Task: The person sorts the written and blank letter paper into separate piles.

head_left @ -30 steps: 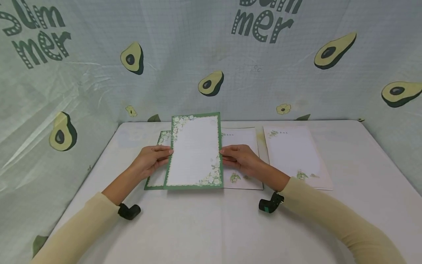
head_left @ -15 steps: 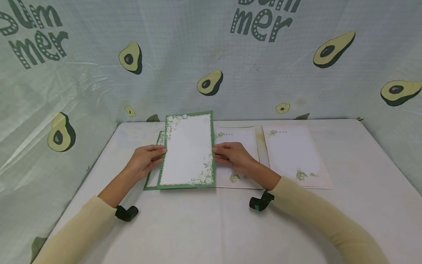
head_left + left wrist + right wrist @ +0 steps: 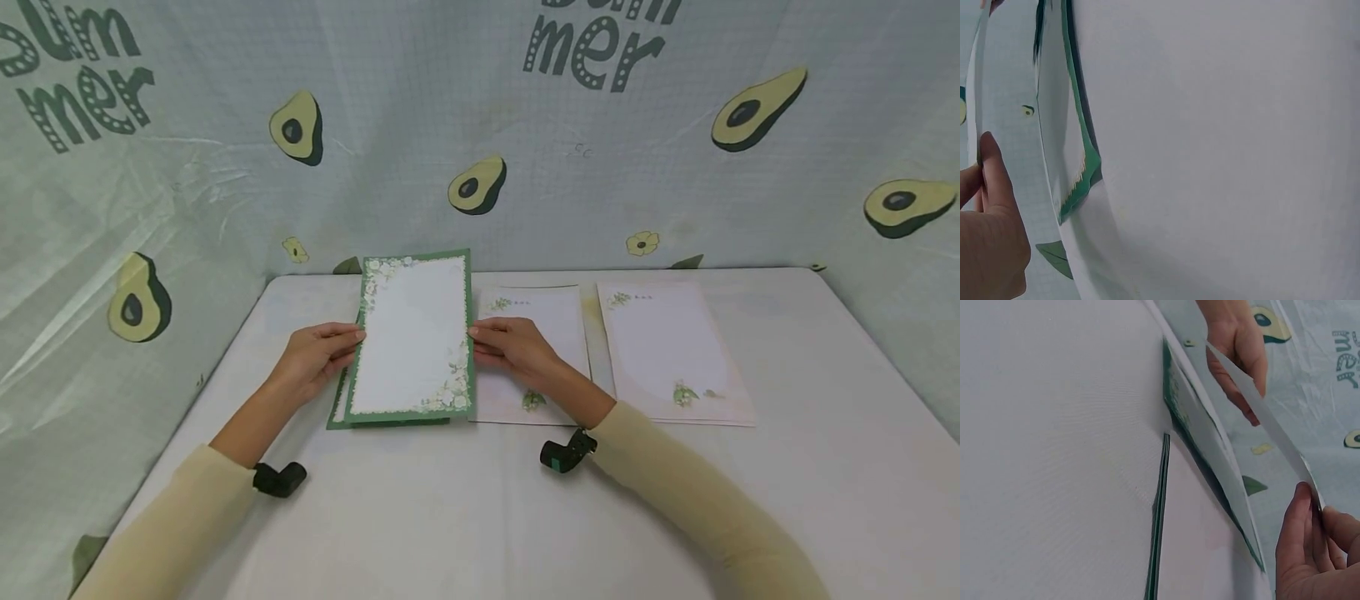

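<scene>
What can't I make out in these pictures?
Lower sheet: head view, mostly covered by the held sheet.
Held sheet's pattern: both wrist views, nearly edge-on.
Tiny marks on the right sheet: head view, too small to read.
Upper lettering: head view, cut off by the top edge.
Left hand: left wrist view, partly outside the left edge.

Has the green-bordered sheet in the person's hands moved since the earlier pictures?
Yes. The held green-bordered sheet has shifted left against the central avocado print in the head view.
</scene>
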Tool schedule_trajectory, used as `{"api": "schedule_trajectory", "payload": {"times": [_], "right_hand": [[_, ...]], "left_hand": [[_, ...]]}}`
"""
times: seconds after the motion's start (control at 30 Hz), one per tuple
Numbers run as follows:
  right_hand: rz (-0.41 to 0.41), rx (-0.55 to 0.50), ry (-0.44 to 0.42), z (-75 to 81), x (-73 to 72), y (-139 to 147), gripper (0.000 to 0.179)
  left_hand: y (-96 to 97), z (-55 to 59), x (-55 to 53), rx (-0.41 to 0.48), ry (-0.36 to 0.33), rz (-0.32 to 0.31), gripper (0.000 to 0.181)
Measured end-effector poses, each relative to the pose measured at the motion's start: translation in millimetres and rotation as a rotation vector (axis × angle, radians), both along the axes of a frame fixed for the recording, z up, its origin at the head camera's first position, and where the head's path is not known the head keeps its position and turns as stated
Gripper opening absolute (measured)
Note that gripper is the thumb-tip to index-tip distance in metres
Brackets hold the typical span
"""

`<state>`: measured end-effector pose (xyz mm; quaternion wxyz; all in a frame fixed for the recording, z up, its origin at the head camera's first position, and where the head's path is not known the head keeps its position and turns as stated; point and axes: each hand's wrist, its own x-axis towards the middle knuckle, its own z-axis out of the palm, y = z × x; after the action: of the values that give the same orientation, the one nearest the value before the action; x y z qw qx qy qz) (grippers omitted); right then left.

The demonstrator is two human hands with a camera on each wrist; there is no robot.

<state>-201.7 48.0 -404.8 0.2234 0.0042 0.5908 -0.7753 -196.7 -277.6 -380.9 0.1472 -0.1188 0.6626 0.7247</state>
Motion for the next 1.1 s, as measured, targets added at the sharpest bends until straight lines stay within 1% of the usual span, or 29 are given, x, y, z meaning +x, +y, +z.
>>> {"api": "schedule_trajectory", "payload": {"times": [0.13, 0.27, 0.37, 0.5, 0.6, 0.67, 0.73, 0.93, 1.03, 1.1], "right_hand": [[-0.007, 0.002, 0.011, 0.6, -2.1, -9, 0.037], [-0.001, 0.017, 0.047, 0.5, -3.4, -15, 0.036], [-0.003, 0.050, 0.086, -0.2, -4.1, -19, 0.035], [-0.005, 0.156, 0.175, -3.2, -5.9, -23, 0.030], [-0.004, 0.286, 0.253, -5.2, -6.5, -27, 0.024], [-0.004, 0.347, 0.276, -4.5, -5.9, -29, 0.020], [-0.009, 0.372, 0.272, -3.4, -4.8, -30, 0.018], [-0.028, 0.351, 0.227, -5.5, -6.2, -34, 0.016], [-0.033, 0.348, 0.232, -7.1, -8.2, -36, 0.015], [-0.030, 0.353, 0.233, -7.3, -9.0, -37, 0.014]], "left_hand": [[-5.3, 1.8, -1.9, -0.014, 0.003, 0.023, 0.006], [-8.8, 3.2, -1.0, -0.027, 0.005, 0.032, 0.006], [-10.6, 3.6, 0.8, -0.039, -0.002, 0.033, 0.006], [-13.7, 3.9, 2.5, -0.037, -0.011, 0.039, 0.006], [-14.9, 4.0, 3.5, -0.048, -0.007, 0.018, 0.008], [-15.0, 4.5, 4.3, -0.064, -0.001, -0.006, 0.007], [-15.9, 4.0, 4.4, -0.091, 0.008, -0.022, 0.007], [-26.0, -0.9, 3.1, -0.182, 0.036, -0.046, 0.032], [-29.4, -1.8, 2.5, -0.203, 0.032, -0.045, 0.034], [-30.7, -2.5, 1.5, -0.214, 0.016, -0.035, 0.029]]}}
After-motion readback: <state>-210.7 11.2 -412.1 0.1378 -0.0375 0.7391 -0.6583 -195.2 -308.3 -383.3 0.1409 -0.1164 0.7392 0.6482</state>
